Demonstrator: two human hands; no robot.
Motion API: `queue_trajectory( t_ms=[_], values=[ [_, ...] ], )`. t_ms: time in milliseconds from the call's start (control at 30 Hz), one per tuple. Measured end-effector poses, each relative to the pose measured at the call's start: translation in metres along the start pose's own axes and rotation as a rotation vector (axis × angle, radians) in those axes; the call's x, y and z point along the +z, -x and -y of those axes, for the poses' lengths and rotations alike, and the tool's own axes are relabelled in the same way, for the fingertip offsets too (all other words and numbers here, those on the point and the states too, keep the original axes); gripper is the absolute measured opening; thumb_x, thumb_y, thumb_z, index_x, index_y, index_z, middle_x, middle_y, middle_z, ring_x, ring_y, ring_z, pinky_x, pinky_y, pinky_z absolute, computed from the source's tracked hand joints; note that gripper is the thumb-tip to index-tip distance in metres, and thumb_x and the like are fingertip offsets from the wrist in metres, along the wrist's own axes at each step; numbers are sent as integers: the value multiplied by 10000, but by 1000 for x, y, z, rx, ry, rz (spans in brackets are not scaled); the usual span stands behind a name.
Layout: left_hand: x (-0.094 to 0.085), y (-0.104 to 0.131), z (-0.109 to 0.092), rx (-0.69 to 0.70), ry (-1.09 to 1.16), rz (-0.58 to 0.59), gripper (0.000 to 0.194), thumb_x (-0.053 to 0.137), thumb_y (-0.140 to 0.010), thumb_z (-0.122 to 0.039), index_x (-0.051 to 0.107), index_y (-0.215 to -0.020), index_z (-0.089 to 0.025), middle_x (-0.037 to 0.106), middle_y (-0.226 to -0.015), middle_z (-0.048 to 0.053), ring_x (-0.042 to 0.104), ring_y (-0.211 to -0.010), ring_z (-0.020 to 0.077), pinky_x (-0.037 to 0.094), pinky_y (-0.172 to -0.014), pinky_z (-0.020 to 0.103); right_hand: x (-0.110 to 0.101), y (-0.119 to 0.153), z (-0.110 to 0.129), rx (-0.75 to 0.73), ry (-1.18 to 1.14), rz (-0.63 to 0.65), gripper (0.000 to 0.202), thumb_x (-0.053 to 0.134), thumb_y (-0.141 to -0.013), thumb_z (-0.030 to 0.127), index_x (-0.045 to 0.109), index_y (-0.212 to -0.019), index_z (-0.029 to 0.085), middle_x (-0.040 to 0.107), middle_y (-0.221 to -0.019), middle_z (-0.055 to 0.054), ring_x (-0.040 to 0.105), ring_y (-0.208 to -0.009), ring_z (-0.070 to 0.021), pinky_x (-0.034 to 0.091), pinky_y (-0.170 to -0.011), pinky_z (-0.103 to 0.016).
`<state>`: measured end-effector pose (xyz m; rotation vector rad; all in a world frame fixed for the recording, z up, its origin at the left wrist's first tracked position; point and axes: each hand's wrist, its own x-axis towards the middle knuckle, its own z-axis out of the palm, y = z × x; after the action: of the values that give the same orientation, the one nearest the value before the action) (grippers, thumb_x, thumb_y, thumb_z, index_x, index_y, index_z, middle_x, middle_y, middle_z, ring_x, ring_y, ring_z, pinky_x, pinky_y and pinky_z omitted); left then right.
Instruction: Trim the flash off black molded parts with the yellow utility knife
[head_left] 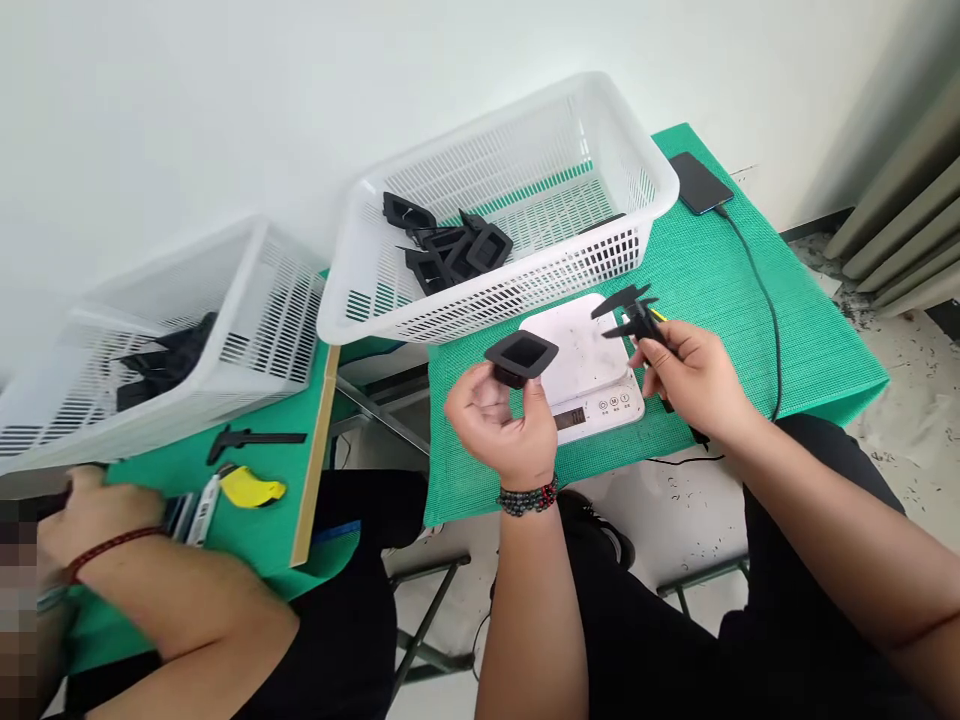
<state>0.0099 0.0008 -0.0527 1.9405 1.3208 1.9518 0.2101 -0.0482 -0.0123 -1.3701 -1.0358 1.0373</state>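
Note:
Between the thumb and fingers of my left hand (504, 425) is a black diamond-shaped part (523, 353) with a flared rim and an opening in its middle. My right hand (694, 375) grips a black caliper (636, 315), its jaws pointing left toward the part but apart from it. Below and between both hands lies a white digital scale (581, 350) with a small display and several buttons. Behind the scale, a white plastic basket (480, 310) holds a pile of similar black parts (450, 245) at its left end.
A black phone (701, 183) with a cable rests at the table's far right on the green cover (810, 340). To the left, a co-worker's arm (187, 590) reaches over another table with a second basket (262, 300), a black caliper (255, 440) and a yellow-handled tool (251, 488).

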Motion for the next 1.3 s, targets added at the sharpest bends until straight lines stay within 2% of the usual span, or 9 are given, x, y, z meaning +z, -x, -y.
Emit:
queue_trajectory(
  t_ms=[200,600,833,900,967,1067,1167,1233,1300],
  values=[
    [-5,-5,9,-93,-1,-35,490,737,-872,-446,463,-1204,-214,547,-1253,131,705,-1094,243,631,-938,455,-25,-13,9,15,-320,14,219,717,-863,342,658,-1049,242,738,-1156,-56,769,-905,-188,642,-723,-321],
    [2,-4,0,-116,88,-20,492,781,-835,-455,492,-1151,-213,581,-1198,117,716,-1096,254,626,-964,464,-93,-59,-17,156,-300,-50,186,722,-843,232,730,-1028,220,737,-1258,-79,738,-1118,-238,639,-966,-425],
    [4,0,1,-108,92,10,520,750,-856,-531,492,-1160,-196,592,-1211,130,726,-1097,261,626,-951,433,-96,-74,-32,-38,60,-406,655,754,-822,243,552,-1444,202,557,-1541,-150,459,-1487,-330,432,-1186,-565],
    [2,0,1,-108,78,19,524,743,-858,-542,491,-1155,-191,594,-1205,132,725,-1104,265,625,-950,427,-89,-63,-20,-172,162,-498,533,741,-859,291,623,-1367,177,608,-1482,-172,544,-1415,-332,461,-1164,-549],
    [-1,-1,0,-112,70,28,521,744,-855,-534,489,-1151,-189,595,-1201,133,726,-1101,268,628,-941,426,-75,-40,3,-354,174,-515,279,669,-941,363,728,-1151,190,762,-1204,-142,709,-1177,-280,576,-1039,-485],
    [-4,-1,-3,-106,107,15,495,764,-842,-467,491,-1151,-192,590,-1186,124,727,-1089,266,637,-921,424,-48,15,49,-606,24,-255,188,640,-988,371,753,-1014,223,790,-883,-48,769,-835,-186,649,-819,-353],
    [-5,1,-6,-117,154,14,457,757,-840,-388,492,-1161,-199,582,-1186,116,731,-1074,259,635,-924,439,-25,70,95,-809,-155,308,176,641,-998,315,759,-901,229,780,-786,3,754,-725,-122,627,-737,-228],
    [-5,2,-8,-134,172,23,450,752,-829,-363,494,-1157,-196,580,-1207,126,731,-1066,261,631,-933,460,-18,97,113,-814,-245,534,234,621,-1009,359,767,-868,245,780,-780,23,743,-690,-89,602,-709,-165],
    [-4,4,-10,-145,188,22,450,756,-808,-355,502,-1140,-188,583,-1213,135,727,-1065,264,628,-938,473,-15,114,115,-730,-254,591,200,659,-979,402,783,-867,291,775,-772,42,742,-685,-89,595,-686,-143]
  ],
)
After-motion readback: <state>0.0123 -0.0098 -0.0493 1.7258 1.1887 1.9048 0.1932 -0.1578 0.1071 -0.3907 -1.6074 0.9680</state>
